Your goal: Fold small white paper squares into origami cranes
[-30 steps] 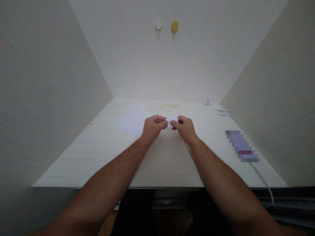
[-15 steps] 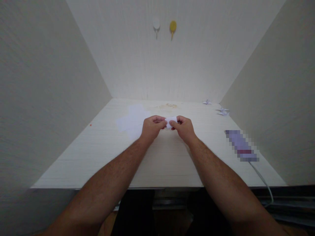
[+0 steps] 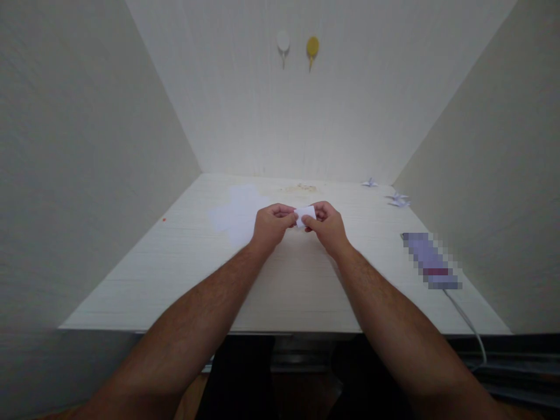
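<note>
Right, starting close in: two bare forearms run up from the bottom of the view and cross the near edge of the pale desk (image 3: pixel 306 303). Low on the right, a white cable (image 3: pixel 468 321) hangs off that edge. It leads up to a purple oblong object (image 3: pixel 431 259), blurred out, lying flat and well apart from the hands.

Now mid-desk, and here's the action: the left hand (image 3: pixel 270 226) and right hand (image 3: pixel 329 227) come together almost knuckle to knuckle. Both are closed in a pinch on one small white piece of paper (image 3: pixel 305 214). It sits squarely between them, its long axis running side to side with the right end a touch higher. The left thumb and fingers grip the left end, and the right thumb presses on the lower right part. Neither hand is nearer, since each has an end. Whether the paper is lifted clear of the desk I cannot tell.

Just beyond the left hand, loose white sheets (image 3: pixel 238 213) lie flat and overlapping, with a tiny red speck (image 3: pixel 164 220) out at the far left. Further back there's a brownish stain (image 3: pixel 300 188). Toward the back right corner sit small folded paper figures (image 3: pixel 397 200). High on the back wall are a white hook (image 3: pixel 283 42) and a yellow hook (image 3: pixel 312 45), side by side
</note>
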`<state>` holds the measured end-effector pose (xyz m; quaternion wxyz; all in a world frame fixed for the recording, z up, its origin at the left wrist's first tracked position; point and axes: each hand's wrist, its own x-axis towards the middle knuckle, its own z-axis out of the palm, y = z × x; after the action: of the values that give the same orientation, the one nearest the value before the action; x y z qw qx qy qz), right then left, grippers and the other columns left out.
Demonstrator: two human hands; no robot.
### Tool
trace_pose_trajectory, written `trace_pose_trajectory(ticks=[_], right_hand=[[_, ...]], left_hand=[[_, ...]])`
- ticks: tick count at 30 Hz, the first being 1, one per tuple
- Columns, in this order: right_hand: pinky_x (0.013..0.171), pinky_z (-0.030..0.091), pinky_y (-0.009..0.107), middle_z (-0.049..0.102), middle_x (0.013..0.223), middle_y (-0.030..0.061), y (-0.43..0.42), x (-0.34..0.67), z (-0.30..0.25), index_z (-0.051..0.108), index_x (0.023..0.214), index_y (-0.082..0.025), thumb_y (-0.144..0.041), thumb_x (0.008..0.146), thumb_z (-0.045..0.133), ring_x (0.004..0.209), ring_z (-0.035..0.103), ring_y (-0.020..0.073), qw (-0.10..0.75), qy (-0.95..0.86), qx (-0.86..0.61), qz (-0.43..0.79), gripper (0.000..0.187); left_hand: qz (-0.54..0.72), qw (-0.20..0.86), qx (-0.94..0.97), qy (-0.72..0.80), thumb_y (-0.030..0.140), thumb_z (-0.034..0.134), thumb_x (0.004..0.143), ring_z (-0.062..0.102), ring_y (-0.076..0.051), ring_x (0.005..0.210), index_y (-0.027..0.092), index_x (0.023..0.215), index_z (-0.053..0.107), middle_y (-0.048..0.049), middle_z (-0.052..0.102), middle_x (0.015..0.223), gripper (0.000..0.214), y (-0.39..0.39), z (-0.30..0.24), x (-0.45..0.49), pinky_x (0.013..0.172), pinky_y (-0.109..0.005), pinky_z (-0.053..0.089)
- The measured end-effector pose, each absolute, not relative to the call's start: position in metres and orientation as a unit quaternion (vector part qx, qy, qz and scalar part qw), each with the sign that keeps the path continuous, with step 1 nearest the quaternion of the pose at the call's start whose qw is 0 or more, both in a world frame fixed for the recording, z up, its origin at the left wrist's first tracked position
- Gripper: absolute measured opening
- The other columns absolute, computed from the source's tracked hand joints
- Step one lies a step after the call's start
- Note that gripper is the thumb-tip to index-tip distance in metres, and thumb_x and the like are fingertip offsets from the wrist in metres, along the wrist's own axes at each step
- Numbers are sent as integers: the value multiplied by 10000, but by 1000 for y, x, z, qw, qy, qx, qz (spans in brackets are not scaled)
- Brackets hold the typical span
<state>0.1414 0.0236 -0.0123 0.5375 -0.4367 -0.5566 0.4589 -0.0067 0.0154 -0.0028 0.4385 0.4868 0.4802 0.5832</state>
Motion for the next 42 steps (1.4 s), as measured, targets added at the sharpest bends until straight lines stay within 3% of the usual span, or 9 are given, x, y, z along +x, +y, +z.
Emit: trace_pose_trajectory(ticks=[3, 9, 26, 33, 42], right_hand=[[559, 541, 280, 696, 805, 1, 22, 138, -11, 501, 1050, -225, -317, 593, 778, 649, 641, 148, 545, -513, -425, 509, 543], [547, 525, 272, 672, 645, 28, 18, 135, -16, 643, 845, -142, -329, 663, 763, 541, 603, 125, 493, -532, -432, 536, 287], [535, 539, 251, 703, 654, 46, 16, 132, -14, 689, 781, -135, -264, 639, 773, 567, 640, 133, 497, -539, -437, 521, 210], [479, 528, 261, 674, 610, 30, 13, 130, -13, 692, 735, -131, -189, 627, 760, 481, 598, 123, 533, -525, -444, 493, 140], [467, 505, 257, 652, 613, 11, 13, 128, -13, 679, 727, -163, -163, 646, 743, 475, 562, 106, 545, -541, -435, 471, 104]], left_hand=[[598, 447, 468, 472, 230, 768, 620, 598, -111, 542, 130, 750, 685, -25, 672, 599, 184, 16, -3, -6, 569, -238, 481], [613, 483, 440, 445, 240, 764, 618, 588, -101, 559, 129, 751, 659, -12, 654, 615, 203, 17, -6, -5, 599, -244, 498], [641, 474, 428, 425, 157, 707, 664, 548, -72, 529, 145, 737, 621, 29, 601, 594, 114, 17, -5, 0, 589, -231, 478], [618, 494, 435, 429, 147, 670, 759, 564, -59, 585, 153, 786, 614, 33, 598, 624, 62, 20, -8, 2, 636, -209, 477], [620, 521, 416, 413, 145, 701, 750, 566, -56, 595, 150, 775, 623, 29, 601, 641, 82, 17, -5, 3, 649, -212, 482]])
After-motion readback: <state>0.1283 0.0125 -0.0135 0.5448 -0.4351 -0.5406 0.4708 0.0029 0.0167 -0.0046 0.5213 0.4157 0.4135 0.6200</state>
